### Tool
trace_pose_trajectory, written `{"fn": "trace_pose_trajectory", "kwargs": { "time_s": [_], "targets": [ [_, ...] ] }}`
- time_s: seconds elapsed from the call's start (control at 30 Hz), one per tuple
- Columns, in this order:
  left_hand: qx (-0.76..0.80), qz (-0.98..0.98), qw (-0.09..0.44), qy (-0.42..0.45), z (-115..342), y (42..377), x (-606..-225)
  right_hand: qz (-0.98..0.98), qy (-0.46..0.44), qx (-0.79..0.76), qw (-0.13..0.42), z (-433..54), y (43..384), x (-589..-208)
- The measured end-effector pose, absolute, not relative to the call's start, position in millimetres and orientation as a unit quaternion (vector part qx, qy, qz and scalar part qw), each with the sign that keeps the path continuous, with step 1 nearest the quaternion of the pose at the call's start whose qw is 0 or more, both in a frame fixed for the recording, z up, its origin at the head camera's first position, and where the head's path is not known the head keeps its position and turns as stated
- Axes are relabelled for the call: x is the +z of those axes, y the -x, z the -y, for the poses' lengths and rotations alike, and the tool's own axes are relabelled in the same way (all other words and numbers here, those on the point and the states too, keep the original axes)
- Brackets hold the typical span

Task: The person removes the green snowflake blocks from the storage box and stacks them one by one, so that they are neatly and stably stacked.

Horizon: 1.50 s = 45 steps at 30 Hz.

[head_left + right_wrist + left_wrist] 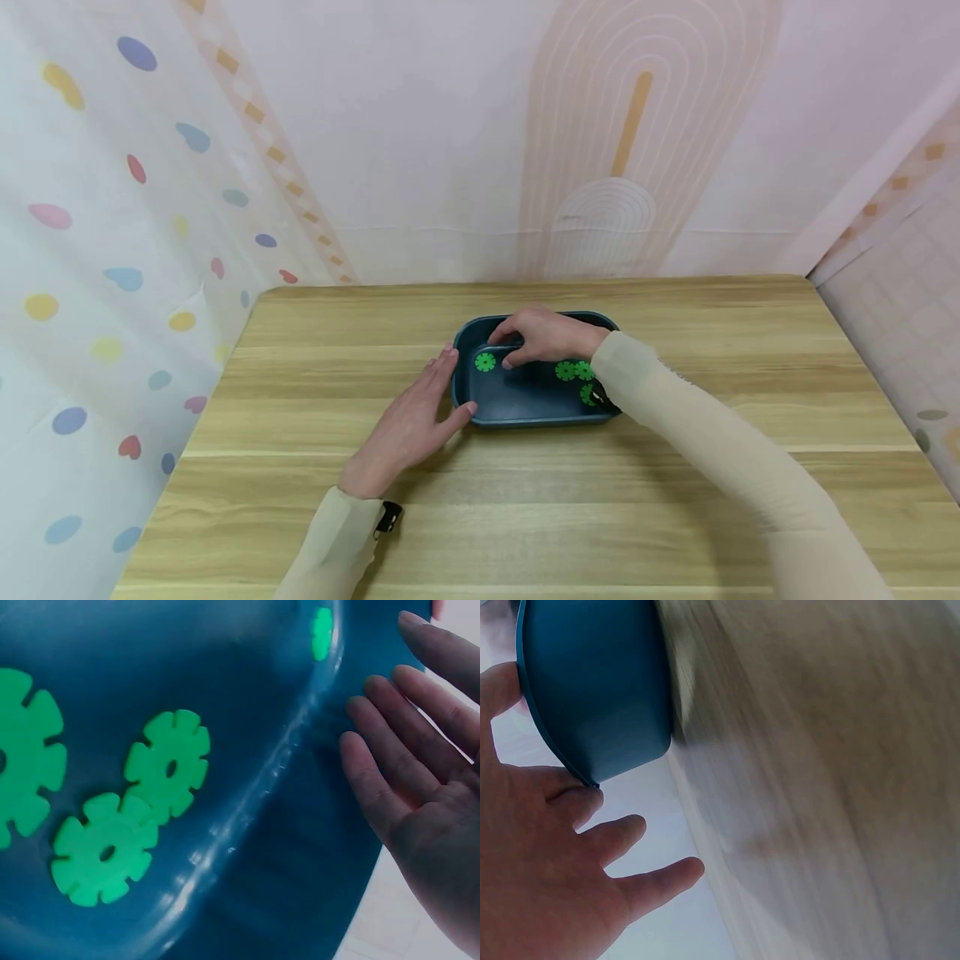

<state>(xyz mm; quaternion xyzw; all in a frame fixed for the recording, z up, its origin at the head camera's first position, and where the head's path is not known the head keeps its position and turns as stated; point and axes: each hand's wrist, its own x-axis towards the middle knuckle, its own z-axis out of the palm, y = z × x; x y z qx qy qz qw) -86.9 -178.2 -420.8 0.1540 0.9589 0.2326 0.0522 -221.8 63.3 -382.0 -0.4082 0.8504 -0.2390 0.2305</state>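
A dark blue rectangular tub (pixel 525 422) with rounded corners stands on the table. Inside it lie several flat green notched discs, each with a small centre hole. One green disc (pixel 485 362) is near the left end; two touching discs (pixel 105 851) and another disc (pixel 26 757) lie toward the right. My left hand (pixel 412 425) rests at the tub's left end, thumb at the near corner and fingers along the rim, spread in the left wrist view. My right hand (pixel 551 335) reaches over the tub, fingers loosely bent and holding nothing, close to the left disc.
The wooden table (pixel 315 375) runs out on both sides of the tub. Behind it hangs a pale patterned cloth (pixel 420 150), and a dotted one (pixel 97 250) hangs on the left. Both sleeves end in dark wrist straps, the right one overlapping the tub's right end.
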Motion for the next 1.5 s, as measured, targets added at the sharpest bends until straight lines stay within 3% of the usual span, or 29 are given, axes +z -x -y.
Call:
{"fn": "trace_pose_trajectory", "kwargs": {
  "time_s": [1.5],
  "targets": [
    [0.24, -0.955, 0.055, -0.163, 173, 87, -422, -0.839, 0.429, -0.23, 0.242, -57, 224, -413]
  ]
}}
